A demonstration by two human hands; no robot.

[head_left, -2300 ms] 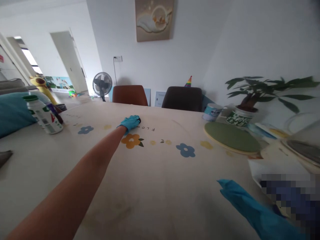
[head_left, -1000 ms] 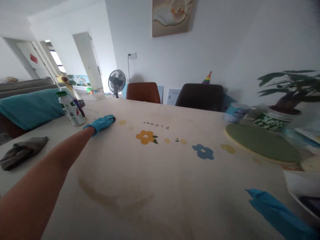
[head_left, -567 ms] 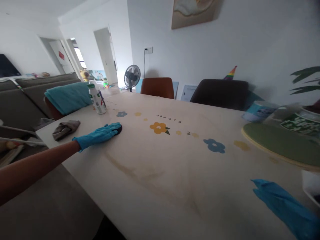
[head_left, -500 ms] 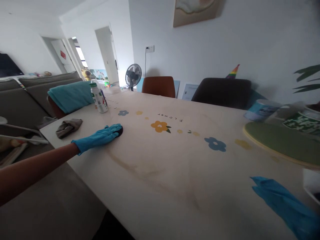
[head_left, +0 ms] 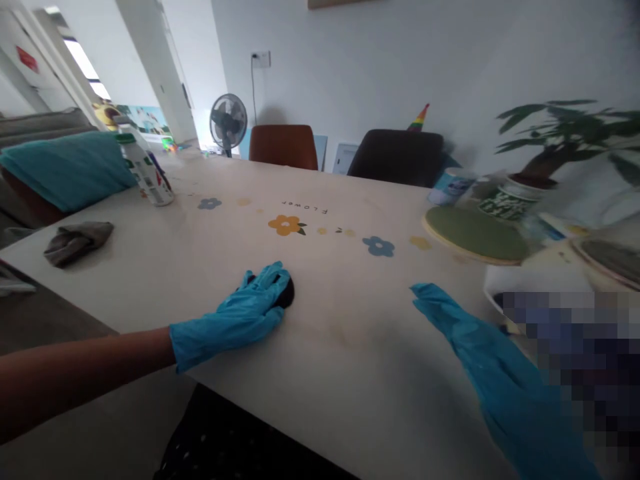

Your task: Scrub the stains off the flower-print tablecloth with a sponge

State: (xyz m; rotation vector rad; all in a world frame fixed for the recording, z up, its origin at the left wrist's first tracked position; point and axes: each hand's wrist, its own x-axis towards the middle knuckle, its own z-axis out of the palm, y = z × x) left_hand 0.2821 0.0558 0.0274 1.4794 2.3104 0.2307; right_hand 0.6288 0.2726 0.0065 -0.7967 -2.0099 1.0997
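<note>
Both my hands wear blue gloves. My left hand (head_left: 239, 315) lies on the cream flowered tablecloth (head_left: 320, 267) near the table's front edge, its fingers curved over a small dark pad (head_left: 287, 291) that shows only at the fingertips. My right hand (head_left: 493, 373) rests flat on the cloth at the right, fingers together and stretched out, holding nothing. A faint brownish smear (head_left: 345, 333) marks the cloth between the two hands.
A grey rag (head_left: 77, 241) and a white bottle (head_left: 145, 177) with a green cap sit at the left. A green round mat (head_left: 475, 232), a tub (head_left: 451, 187) and a potted plant (head_left: 530, 163) stand at the right. Two chairs (head_left: 283, 145) face the far side.
My left hand with the dark pad has slid from the far middle of the table to the left, then back toward me to the front edge. My right hand has stayed flat on the cloth.
</note>
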